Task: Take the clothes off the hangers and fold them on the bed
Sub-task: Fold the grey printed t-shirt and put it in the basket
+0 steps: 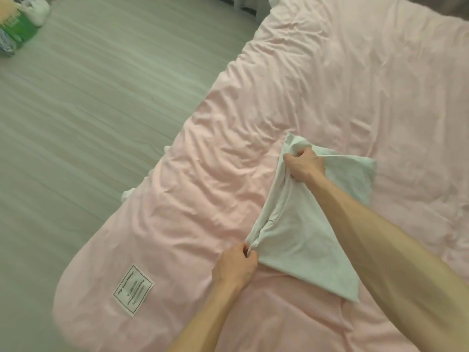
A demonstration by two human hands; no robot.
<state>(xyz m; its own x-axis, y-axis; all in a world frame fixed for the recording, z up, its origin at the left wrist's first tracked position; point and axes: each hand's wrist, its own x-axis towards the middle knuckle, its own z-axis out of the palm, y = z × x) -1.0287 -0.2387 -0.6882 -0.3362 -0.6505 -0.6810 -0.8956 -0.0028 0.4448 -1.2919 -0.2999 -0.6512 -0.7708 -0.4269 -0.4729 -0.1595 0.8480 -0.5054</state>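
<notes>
The person stands at the side of the bed with the crumpled pale pink cotton cover point(317, 85), and a pale mint-white soft garment point(299, 232) lies on it near the near edge, already doubled into a rough flat packet; no hanger shows anywhere, so I judge this piece is off its hanger and the folding is well advanced, though not finished. The left hand point(234, 266) is closed in a pinch on the near corner of the garment, close to the side edge of the bed; the right hand point(304, 165) is closed too, its fingers curled around a gathered fold at the far corner, and between them the cloth edge is pulled taut and lifted a little. What is left, as I judge, is to lay this edge over and flatten it; whether more clothes wait, I cannot tell. A white sewn label with small dark print point(133, 289) sits on the cover near the foot corner; on the grey striped floor point(88, 97), well apart at the far left, stand blurred green and white packages point(21, 24); nothing blocks the hands.
</notes>
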